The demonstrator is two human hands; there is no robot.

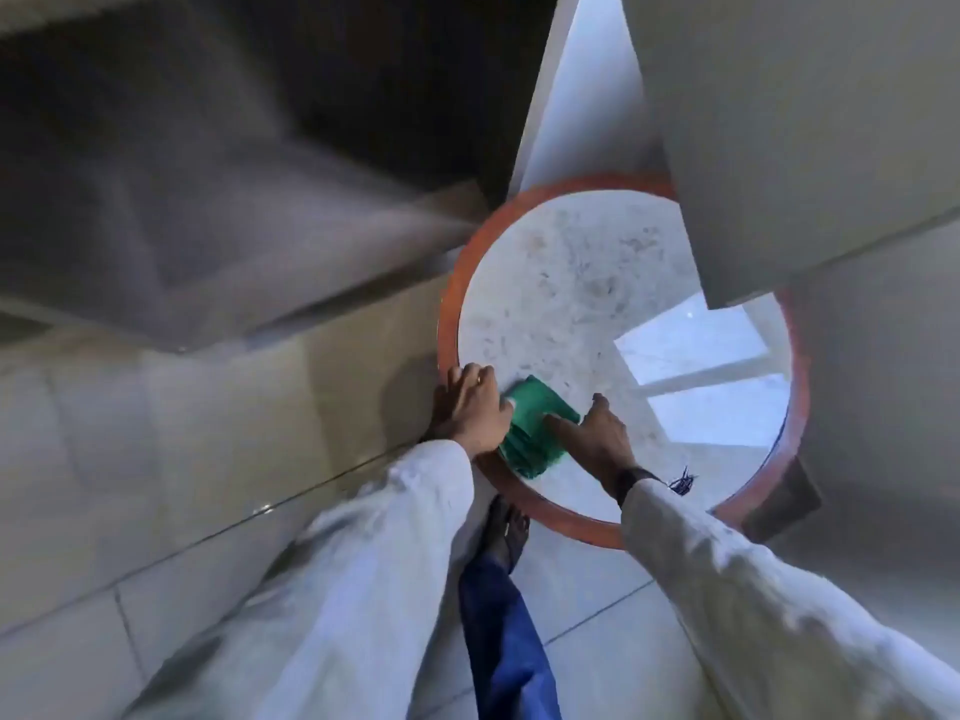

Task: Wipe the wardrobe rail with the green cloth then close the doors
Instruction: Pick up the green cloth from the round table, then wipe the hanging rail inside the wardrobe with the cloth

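The green cloth [532,431] lies crumpled on the near left edge of a round marble-topped table [571,283] with a red-brown rim. My left hand [470,407] rests over the rim, its thumb pinching the cloth's left side. From the right, my right hand [597,439] lies on the cloth, which is caught between index finger and thumb. The open wardrobe [260,122] shows as a dark, blurred interior at upper left. A pale door panel [805,122] hangs at upper right, over part of the table. No rail can be made out.
Pale floor tiles [156,485] spread left and below the table. My bare foot [506,532] and blue trouser leg stand close to the table's near edge. A small dark object [683,481] lies on the table by my right wrist.
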